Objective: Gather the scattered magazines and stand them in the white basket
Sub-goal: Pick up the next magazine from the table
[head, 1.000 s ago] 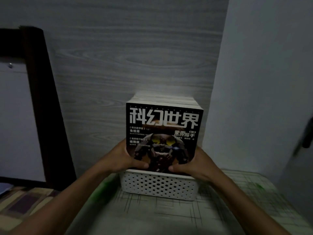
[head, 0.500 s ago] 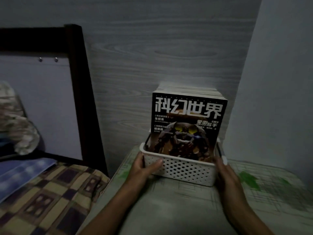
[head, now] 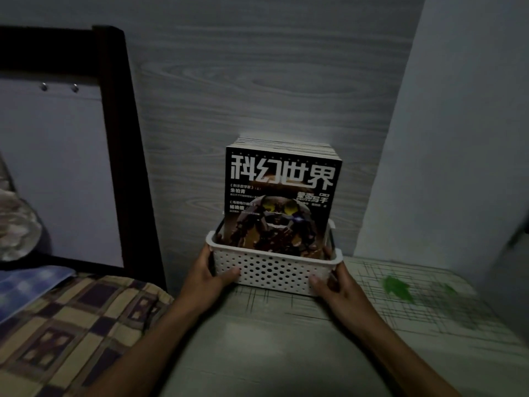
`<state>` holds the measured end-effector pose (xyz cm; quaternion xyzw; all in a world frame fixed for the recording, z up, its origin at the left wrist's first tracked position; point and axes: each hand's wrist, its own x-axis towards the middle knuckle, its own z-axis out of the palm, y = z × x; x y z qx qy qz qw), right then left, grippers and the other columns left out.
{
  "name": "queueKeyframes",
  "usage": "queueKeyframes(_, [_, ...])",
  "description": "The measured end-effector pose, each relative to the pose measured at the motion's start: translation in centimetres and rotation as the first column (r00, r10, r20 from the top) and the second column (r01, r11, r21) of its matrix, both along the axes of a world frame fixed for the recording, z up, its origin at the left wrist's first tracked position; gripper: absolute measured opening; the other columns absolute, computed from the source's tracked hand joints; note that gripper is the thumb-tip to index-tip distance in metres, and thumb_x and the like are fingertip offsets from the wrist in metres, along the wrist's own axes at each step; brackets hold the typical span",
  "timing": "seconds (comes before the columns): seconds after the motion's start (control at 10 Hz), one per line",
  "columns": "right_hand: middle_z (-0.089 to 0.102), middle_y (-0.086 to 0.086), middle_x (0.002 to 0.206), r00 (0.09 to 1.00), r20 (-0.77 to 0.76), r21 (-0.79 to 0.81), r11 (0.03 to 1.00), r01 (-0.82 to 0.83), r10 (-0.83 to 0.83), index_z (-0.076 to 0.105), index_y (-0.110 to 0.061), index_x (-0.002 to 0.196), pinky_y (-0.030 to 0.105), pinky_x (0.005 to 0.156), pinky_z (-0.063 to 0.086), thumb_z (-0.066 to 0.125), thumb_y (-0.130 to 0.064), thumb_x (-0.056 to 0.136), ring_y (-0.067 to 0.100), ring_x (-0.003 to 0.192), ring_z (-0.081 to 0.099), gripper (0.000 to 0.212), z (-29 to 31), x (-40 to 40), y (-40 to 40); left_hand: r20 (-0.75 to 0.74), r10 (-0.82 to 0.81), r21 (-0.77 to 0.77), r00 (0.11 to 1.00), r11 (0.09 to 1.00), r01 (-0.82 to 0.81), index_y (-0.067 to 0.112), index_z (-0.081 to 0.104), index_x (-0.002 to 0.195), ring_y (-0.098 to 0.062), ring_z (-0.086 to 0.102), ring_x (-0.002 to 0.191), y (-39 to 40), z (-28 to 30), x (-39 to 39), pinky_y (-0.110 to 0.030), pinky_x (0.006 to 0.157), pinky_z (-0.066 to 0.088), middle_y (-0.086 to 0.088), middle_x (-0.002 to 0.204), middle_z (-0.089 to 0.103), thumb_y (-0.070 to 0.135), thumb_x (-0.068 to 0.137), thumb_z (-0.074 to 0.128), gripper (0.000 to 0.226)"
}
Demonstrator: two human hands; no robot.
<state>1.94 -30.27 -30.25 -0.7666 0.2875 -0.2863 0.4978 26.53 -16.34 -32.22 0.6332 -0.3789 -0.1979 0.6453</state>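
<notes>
We face a dim grey wood-grain wall (head: 257,81); a dark bed frame (head: 126,138) and checked bedding (head: 71,325) sit left.

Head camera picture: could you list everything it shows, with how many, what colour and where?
magazines: one stack, exact count unclear, front cover black with white title, standing upright in the basket against the wall
white basket: one, white with holes, on the table at the wall
table: one, pale grey-green with dark line pattern and green leaf prints, lower right
bed frame: one, dark, left
bedding: checked tan and dark cover, with a blue patterned piece beside it, lower left
wall: grey wood-grain panel behind, plain pale wall on the right
left hand: one, grips the basket's left end
right hand: one, grips the basket's right end
</notes>
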Motion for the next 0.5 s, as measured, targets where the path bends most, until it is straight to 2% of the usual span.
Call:
queueKeyframes(0.1, [0.046, -0.041, 0.119, 0.993, -0.116, -0.097, 0.995, 0.006, -0.017, 0.012, -0.075, 0.131, 0.011, 0.084, 0.039, 0.056, -0.052, 0.091, -0.014, 0.106, 0.05, 0.064, 0.4, 0.5, 0.2, -0.036, -0.037, 0.037, 0.999, 0.999, 0.039, 0.06, 0.043, 0.121, 0.004, 0.059, 0.106, 0.5, 0.1, 0.7, -0.019, 0.083, 0.052, 0.023, 0.115, 0.061, 0.013, 0.08, 0.076, 0.07])
queueKeyframes(0.2, [0.05, -0.029, 0.123, 0.987, -0.145, -0.168, 0.985, 0.048, -0.073, 0.012, -0.061, 0.143, 0.01, 0.081, 0.038, 0.055, -0.055, 0.09, -0.004, 0.11, 0.051, 0.068, 0.4, 0.9, -0.1, -0.008, -0.056, 0.072, 0.998, 0.996, 0.056, 0.042, 0.033, 0.142, -0.005, 0.055, 0.114, 0.6, 0.4, 0.6, -0.033, 0.098, 0.047, 0.011, 0.126, 0.057, 0.015, 0.084, 0.072, 0.075])
queueKeyframes(0.3, [0.058, -0.021, 0.121, 0.978, -0.146, -0.211, 0.971, 0.117, -0.149, 0.023, -0.051, 0.144, 0.018, 0.082, 0.043, 0.058, -0.051, 0.089, 0.0, 0.103, 0.057, 0.065, 0.3, 0.9, 0.6, -0.007, -0.026, 0.089, 1.0, 0.996, 0.026, 0.028, 0.033, 0.146, -0.017, 0.055, 0.119, 0.9, 0.7, -0.1, -0.041, 0.103, 0.045, 0.002, 0.131, 0.057, 0.014, 0.086, 0.07, 0.072])
queueKeyframes(0.4, [0.065, -0.008, 0.128, 0.968, -0.121, -0.207, 0.96, 0.19, -0.218, 0.04, -0.036, 0.14, 0.027, 0.088, 0.049, 0.062, -0.046, 0.087, 0.01, 0.106, 0.063, 0.058, 0.5, 0.7, 1.7, 0.015, 0.017, 0.109, 1.0, 0.994, -0.018, 0.024, 0.05, 0.133, -0.02, 0.058, 0.12, 1.6, 0.7, -0.9, -0.032, 0.096, 0.048, 0.001, 0.128, 0.061, 0.015, 0.084, 0.073, 0.055])
queueKeyframes(0.5, [0.063, 0.002, 0.133, 0.938, -0.119, -0.323, 0.906, 0.274, -0.326, 0.045, -0.021, 0.14, 0.023, 0.09, 0.042, 0.062, -0.041, 0.09, 0.018, 0.117, 0.06, 0.056, 0.4, -1.3, 3.2, 0.04, 0.043, 0.149, 0.998, 0.988, -0.048, 0.025, 0.043, 0.142, -0.013, 0.051, 0.125, 3.4, 0.0, -1.6, -0.036, 0.106, 0.041, 0.004, 0.139, 0.054, 0.014, 0.079, 0.078, 0.072])
